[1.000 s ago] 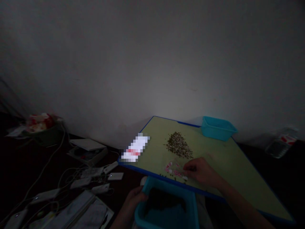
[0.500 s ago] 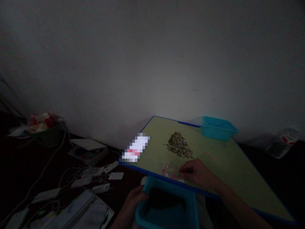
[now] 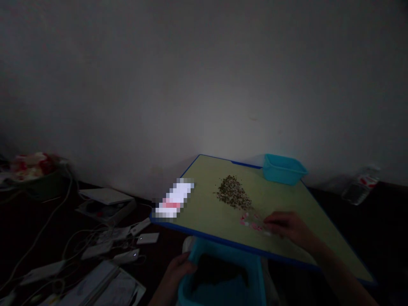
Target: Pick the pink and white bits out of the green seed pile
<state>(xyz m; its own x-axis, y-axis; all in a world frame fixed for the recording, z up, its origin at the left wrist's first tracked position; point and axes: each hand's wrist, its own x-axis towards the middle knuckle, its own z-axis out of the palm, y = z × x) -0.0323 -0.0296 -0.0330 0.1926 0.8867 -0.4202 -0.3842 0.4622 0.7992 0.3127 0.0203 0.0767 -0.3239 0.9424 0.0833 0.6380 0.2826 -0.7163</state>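
In dim light a green table [image 3: 207,208] with a blue rim carries a heap of small dark seeds [image 3: 232,193]. My right hand [image 3: 288,227] rests on the table to the right of that heap, fingers curled over a small cluster of pink and white bits [image 3: 251,222]. My left hand [image 3: 178,272] grips the left rim of a teal plastic tub [image 3: 223,278] held below the table's near edge. A second teal tub [image 3: 282,168] stands at the table's far corner by the wall.
A pixelated white and red patch [image 3: 174,199] lies on the table's left corner. On the dark floor at left lie cables, white adapters [image 3: 127,256] and flat boxes [image 3: 105,199]. A bottle [image 3: 358,187] lies at right near the wall.
My right hand has slid to the right along the table with the pink and white bits beneath its fingers. The view has shifted slightly. The left hand stays on the tub.
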